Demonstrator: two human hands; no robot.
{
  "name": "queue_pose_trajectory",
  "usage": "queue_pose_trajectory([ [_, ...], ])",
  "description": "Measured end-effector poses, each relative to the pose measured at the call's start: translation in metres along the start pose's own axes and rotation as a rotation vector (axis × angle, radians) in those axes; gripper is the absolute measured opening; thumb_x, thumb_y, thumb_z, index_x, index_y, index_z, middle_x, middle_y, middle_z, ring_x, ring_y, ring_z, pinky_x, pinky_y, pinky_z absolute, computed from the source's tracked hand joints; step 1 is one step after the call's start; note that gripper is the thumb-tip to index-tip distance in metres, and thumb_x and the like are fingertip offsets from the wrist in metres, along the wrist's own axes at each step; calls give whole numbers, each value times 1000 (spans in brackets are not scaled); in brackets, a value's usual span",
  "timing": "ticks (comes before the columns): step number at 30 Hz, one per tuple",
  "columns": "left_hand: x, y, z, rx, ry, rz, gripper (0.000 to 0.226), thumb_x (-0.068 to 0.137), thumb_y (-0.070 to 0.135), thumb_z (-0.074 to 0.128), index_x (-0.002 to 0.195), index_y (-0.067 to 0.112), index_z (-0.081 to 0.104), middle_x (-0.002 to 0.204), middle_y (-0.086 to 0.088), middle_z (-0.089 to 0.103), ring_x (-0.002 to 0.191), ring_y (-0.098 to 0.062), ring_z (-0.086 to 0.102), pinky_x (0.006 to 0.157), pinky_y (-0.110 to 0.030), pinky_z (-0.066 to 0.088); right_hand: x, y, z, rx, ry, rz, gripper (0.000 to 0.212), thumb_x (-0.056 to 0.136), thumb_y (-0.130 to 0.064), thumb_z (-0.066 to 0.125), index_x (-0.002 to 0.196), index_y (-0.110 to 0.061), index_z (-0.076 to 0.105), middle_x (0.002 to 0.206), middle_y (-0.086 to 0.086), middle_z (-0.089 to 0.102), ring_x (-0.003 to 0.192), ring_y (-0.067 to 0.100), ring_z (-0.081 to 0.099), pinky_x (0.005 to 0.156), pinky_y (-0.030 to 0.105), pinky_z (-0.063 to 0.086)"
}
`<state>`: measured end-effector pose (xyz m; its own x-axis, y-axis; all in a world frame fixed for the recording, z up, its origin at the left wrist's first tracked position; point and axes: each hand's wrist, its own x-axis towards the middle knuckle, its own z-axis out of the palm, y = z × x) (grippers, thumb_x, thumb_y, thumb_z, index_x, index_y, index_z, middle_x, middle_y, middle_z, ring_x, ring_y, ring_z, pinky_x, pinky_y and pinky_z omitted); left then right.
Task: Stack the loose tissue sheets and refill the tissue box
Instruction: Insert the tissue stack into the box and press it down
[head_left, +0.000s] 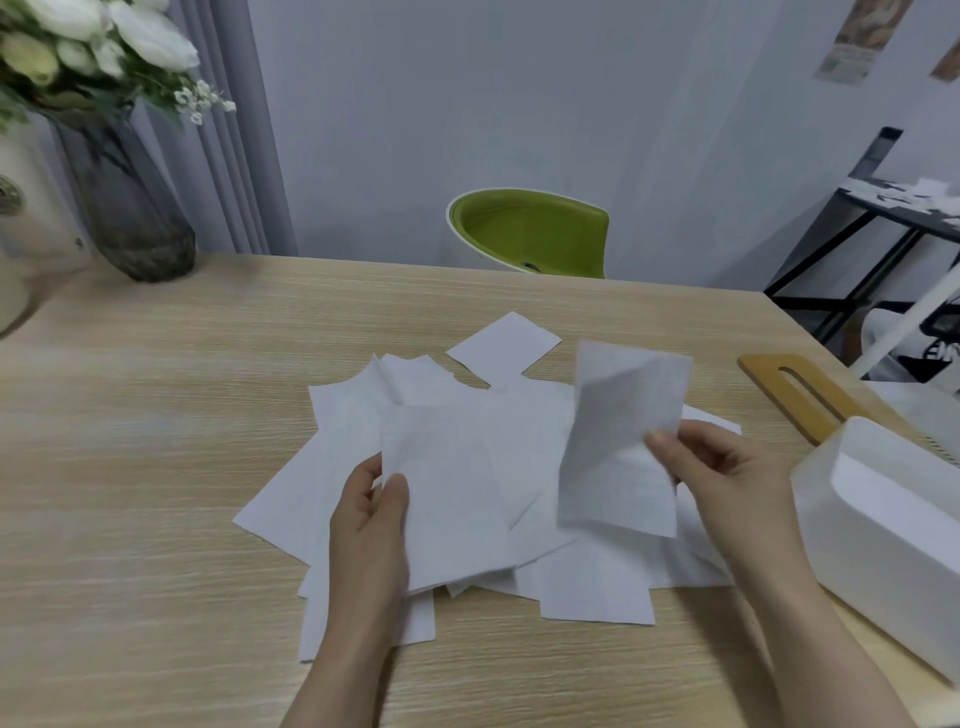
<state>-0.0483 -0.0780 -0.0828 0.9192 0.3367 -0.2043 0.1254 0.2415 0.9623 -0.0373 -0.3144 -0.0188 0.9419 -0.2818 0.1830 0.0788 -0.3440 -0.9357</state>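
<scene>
Several loose white tissue sheets (587, 587) lie scattered in an overlapping heap on the wooden table (156, 467). My left hand (371, 525) pinches the left edge of a small stack of sheets (452, 499), thumb on top. A single tissue sheet (623, 431) hangs lifted above the heap, pinched by my right hand (722, 478) at its right edge. The white tissue box (883, 561) stands open at the right table edge. Behind the box lies its wooden slotted lid (795, 397).
A dark glass vase (124, 208) with white flowers stands at the table's back left. A green chair (530, 234) sits behind the table. A black shelf frame (883, 228) is at the far right.
</scene>
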Motion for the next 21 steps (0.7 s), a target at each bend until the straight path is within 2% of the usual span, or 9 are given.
queue_pose_trajectory([
  [4,-1,0,-1,-19,-23,-9,23,99,13,48,106,27,66,96,-4,73,86,-21,68,75,-37,52,-1,1,-1,158,-37,227,6,84,-9,67,83,-15,68,47,-8,58,41,5,46,44,12,37],
  [6,-2,0,0,-27,-36,-20,24,99,13,49,105,28,66,94,-4,74,84,-21,69,75,-39,52,0,10,0,87,-73,327,10,84,-10,69,87,-19,65,43,-6,51,36,6,40,43,17,32],
  [9,-2,0,0,-18,-57,-33,25,98,11,49,104,27,66,92,-7,74,83,-25,69,77,-48,54,-2,24,-2,-34,-119,404,8,84,-10,70,88,-16,68,44,0,52,33,7,39,38,15,28],
  [11,-2,0,1,-19,-83,-47,24,98,11,49,104,26,67,87,-7,74,83,-31,68,79,-58,52,-4,30,-2,-123,-145,406,1,84,-11,70,83,-11,70,47,2,52,35,9,40,38,15,30],
  [12,-2,-1,1,-20,-94,-54,24,98,10,49,104,26,67,85,-6,74,84,-32,68,78,-61,51,-5,34,-2,-174,-139,387,6,84,-11,70,78,-11,69,46,-1,52,37,9,41,41,16,33],
  [15,-2,-1,1,6,-113,-43,23,97,7,50,105,23,65,82,-1,75,81,-24,69,75,-45,54,-5,40,-4,-287,-17,275,7,83,-17,71,76,-18,71,49,-10,60,55,15,53,58,27,40],
  [18,-2,0,1,19,-139,-39,23,97,5,50,106,21,64,80,1,75,75,-15,69,71,-35,50,-5,31,-4,-161,61,217,5,83,-16,72,78,-18,71,62,2,69,64,20,60,64,29,43],
  [20,-2,0,1,29,-149,-43,24,98,5,48,106,22,63,78,3,74,73,-12,69,69,-33,49,-7,20,0,57,40,278,0,83,-12,70,83,-11,70,53,2,64,51,13,56,54,20,42],
  [21,-2,0,1,33,-153,-46,24,98,6,47,107,23,63,80,3,74,75,-12,70,69,-33,49,-10,15,4,125,7,317,2,84,-10,68,84,-9,68,46,-1,57,40,8,46,44,16,36],
])
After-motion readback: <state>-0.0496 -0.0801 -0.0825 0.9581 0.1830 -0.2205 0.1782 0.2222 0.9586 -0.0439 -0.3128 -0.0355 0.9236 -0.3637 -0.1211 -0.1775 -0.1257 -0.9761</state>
